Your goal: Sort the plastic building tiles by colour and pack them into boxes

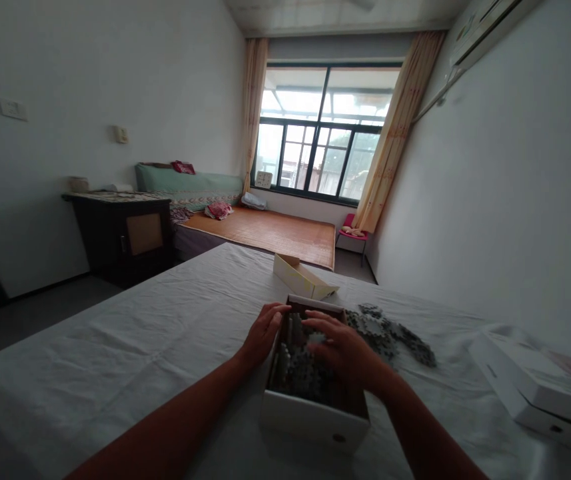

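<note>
On the white-covered table stands an open cardboard box [315,413] with dark grey pieces [305,373] inside, their edges notched like jigsaw pieces. My left hand [264,333] grips the box's left wall, its fingers curled over the rim near the far corner. Inside the opening, my right hand [338,343] hovers over the pieces with its fingers apart. A paler piece [316,340] lies between its thumb and fingers; blur hides whether they touch it. More notched grey pieces [390,333] lie in a loose pile right of the box.
Behind the box lies a tilted cardboard lid [302,277]. White boxes [545,380] are stacked at the table's right side. Past the white cloth [165,340] are a mat-covered bed [270,230], a dark cabinet [125,230] and a pink chair [352,230] under the window.
</note>
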{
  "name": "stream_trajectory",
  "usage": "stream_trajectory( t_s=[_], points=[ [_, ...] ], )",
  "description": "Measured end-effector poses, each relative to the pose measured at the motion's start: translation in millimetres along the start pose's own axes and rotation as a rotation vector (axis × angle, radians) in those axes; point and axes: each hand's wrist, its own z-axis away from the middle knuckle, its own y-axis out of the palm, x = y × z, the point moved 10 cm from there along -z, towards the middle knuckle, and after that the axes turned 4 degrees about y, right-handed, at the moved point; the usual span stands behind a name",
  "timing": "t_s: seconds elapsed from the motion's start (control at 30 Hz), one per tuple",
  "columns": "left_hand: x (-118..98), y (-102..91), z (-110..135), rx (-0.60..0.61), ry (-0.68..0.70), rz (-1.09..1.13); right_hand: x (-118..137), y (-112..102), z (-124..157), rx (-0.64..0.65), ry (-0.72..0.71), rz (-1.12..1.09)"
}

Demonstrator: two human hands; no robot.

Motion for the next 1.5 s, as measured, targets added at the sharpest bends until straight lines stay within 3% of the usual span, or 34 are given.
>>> stream_trajectory(
  t_s=[0.13, 0.2, 0.23, 0.33, 0.47, 0.73, 0.93, 1.1, 1.3, 1.5],
  points=[
    [0, -0.1, 0, 0.002, 0.003, 0.002, -77, -79, 6, -0.335, 0.245, -0.133],
    [1, 0.0, 0, 0.002, 0.004, 0.003, -118, -109, 19, -0.485, 0.314, 0.038],
    [1, 0.1, 0, 0.002, 0.004, 0.002, -134, -114, 24, -0.505, 0.331, 0.166],
    [2, 1.0, -1, 0.006, 0.005, -0.003, -180, -93, 30, -0.37, 0.402, 0.469],
    [2, 1.1, -1, 0.007, 0.008, -0.01, -221, -59, 36, -0.191, 0.593, 0.615],
    [4, 1.9, -2, 0.005, 0.008, -0.006, -226, -70, 40, -0.046, 0.556, 0.71],
    [4, 2.3, -2, 0.008, 0.017, -0.005, -236, -77, 49, -0.084, 0.644, 0.774],
    [5, 2.6, -2, 0.013, 0.012, -0.012, -240, -77, 52, -0.084, 0.637, 0.74],
    [5, 2.6, -2, 0.014, 0.011, -0.012, -239, -98, 58, -0.212, 0.632, 0.648],
    [5, 2.4, -2, 0.003, 0.016, -0.011, -218, -153, 69, -0.464, 0.691, 0.452]
  ],
)
